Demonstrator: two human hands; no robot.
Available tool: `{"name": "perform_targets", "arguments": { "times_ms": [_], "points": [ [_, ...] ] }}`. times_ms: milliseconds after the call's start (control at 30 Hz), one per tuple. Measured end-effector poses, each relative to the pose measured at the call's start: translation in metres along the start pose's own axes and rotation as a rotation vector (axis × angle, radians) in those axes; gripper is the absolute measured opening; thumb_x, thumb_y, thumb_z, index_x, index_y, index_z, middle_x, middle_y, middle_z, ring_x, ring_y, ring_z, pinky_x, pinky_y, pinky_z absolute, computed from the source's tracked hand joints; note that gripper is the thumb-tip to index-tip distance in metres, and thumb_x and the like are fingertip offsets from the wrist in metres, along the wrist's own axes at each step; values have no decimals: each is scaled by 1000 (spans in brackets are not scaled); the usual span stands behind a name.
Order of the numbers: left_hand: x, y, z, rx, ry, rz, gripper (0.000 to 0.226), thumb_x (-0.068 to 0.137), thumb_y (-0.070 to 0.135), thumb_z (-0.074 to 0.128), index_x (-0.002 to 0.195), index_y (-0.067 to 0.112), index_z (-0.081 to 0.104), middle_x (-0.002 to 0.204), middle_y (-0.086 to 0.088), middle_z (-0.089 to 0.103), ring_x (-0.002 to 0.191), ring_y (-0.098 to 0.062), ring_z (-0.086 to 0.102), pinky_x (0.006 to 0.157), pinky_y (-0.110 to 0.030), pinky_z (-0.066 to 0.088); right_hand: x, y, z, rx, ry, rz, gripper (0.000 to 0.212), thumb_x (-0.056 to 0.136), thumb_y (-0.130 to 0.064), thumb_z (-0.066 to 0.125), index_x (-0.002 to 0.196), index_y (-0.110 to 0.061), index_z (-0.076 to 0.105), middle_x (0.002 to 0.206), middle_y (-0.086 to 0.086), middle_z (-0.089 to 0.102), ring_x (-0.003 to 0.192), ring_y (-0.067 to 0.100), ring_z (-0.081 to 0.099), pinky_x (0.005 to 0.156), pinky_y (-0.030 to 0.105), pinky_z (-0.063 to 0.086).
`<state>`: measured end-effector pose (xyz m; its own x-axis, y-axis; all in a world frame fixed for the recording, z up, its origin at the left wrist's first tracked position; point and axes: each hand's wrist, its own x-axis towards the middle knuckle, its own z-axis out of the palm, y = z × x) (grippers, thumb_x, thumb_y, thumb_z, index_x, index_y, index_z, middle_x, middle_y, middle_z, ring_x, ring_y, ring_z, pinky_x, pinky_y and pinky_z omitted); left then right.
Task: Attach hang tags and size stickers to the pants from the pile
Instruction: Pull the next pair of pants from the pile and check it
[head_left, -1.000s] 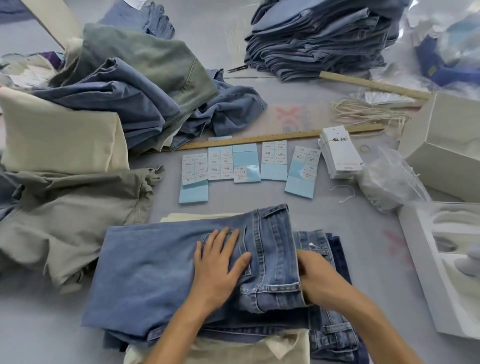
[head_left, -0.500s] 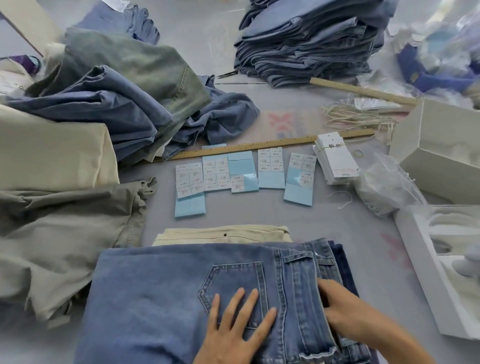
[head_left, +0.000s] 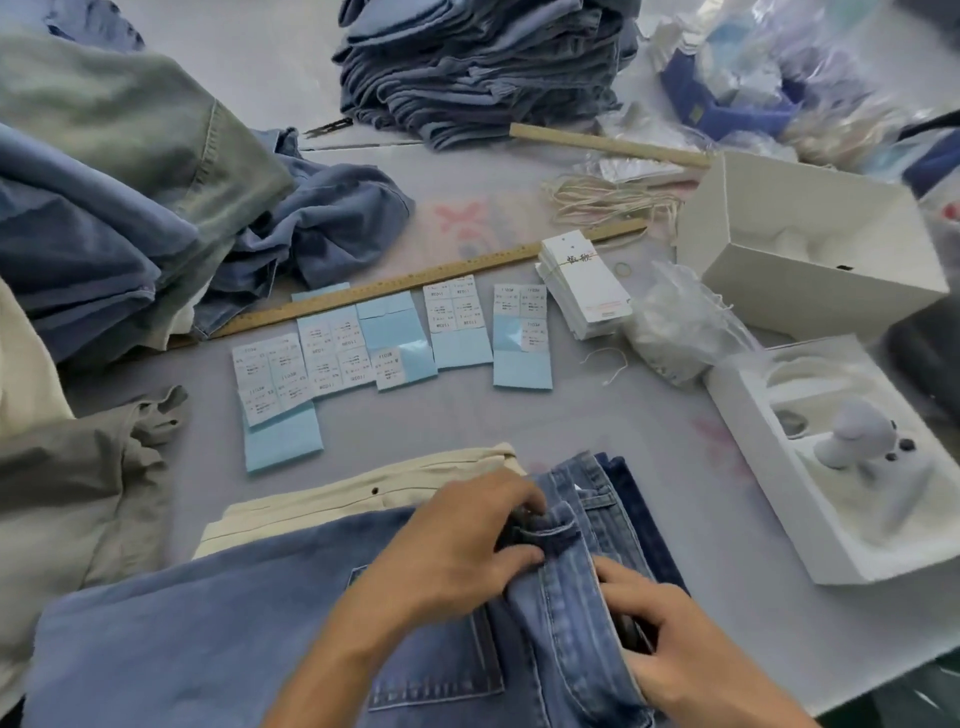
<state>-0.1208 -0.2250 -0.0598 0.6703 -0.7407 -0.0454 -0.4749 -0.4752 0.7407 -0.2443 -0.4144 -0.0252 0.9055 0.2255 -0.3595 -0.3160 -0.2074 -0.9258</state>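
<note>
A pair of light blue jeans (head_left: 208, 639) lies folded at the near edge, waistband to the right, on top of cream pants (head_left: 363, 499) and darker jeans (head_left: 634, 514). My left hand (head_left: 457, 545) pinches the waistband at a belt loop. My right hand (head_left: 670, 629) grips the waistband's lower part and folds it up. Sheets of size stickers (head_left: 389, 338) on blue backing lie in a row mid-table. A stack of white hang tags (head_left: 587, 286) sits to their right, with loose strings (head_left: 608, 202) beyond.
A loose pile of pants (head_left: 119, 208) fills the left side; a neat folded stack (head_left: 478, 67) stands at the back. Two wooden rulers (head_left: 415, 291) lie across the table. White boxes (head_left: 810, 244) and a tray holding a white tool (head_left: 857, 431) sit at the right, beside plastic bags (head_left: 680, 327).
My left hand lifted off the back pocket and moved right to pinch the waistband. My right hand now curls round the waistband edge. The view shifted down and right.
</note>
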Motion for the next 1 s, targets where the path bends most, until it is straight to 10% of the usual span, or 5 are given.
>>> {"name": "perform_targets", "arguments": {
  "times_ms": [267, 500, 567, 800, 1000],
  "points": [
    [-65, 15, 5, -335, 443, 146, 32, 76, -4, 67, 84, 25, 56, 100, 5, 63, 86, -20, 61, 71, -22, 42, 25, -10, 2, -251, 302, -143, 43, 83, -20, 80, 113, -43, 60, 115, -12, 61, 109, 16, 61, 98, 27, 48],
    [-98, 23, -15, -507, 333, 151, 18, 88, 8, 60, 81, 24, 58, 96, -10, 70, 77, -32, 69, 72, -30, 57, 21, -18, 7, -338, 60, -193, 22, 89, -7, 71, 104, -22, 78, 97, -19, 74, 97, -4, 67, 86, 13, 48],
    [-99, 18, -23, -750, 504, -123, 19, 92, 7, 52, 88, 19, 67, 95, -15, 73, 62, -38, 68, 59, -35, 56, 17, -17, 20, -485, 2, -347, 21, 87, -14, 69, 103, -25, 78, 98, -18, 73, 94, -8, 63, 90, 13, 44],
    [-26, -5, -30, 281, 132, -169, 32, 94, 43, 61, 126, 45, 60, 120, 27, 60, 108, 0, 57, 84, -30, 53, -1, 4, 45, -826, -76, -449, 34, 104, -28, 43, 95, -44, 72, 101, -26, 64, 101, -7, 58, 116, 35, 39],
    [-81, -45, -12, -33, 357, -452, 16, 99, 26, 60, 107, 35, 71, 104, 21, 72, 102, -2, 66, 86, -17, 49, -26, 12, 17, -662, -30, -344, 48, 107, -54, 28, 113, -40, 73, 117, -22, 61, 108, -4, 56, 96, 23, 48]
  ]
}}
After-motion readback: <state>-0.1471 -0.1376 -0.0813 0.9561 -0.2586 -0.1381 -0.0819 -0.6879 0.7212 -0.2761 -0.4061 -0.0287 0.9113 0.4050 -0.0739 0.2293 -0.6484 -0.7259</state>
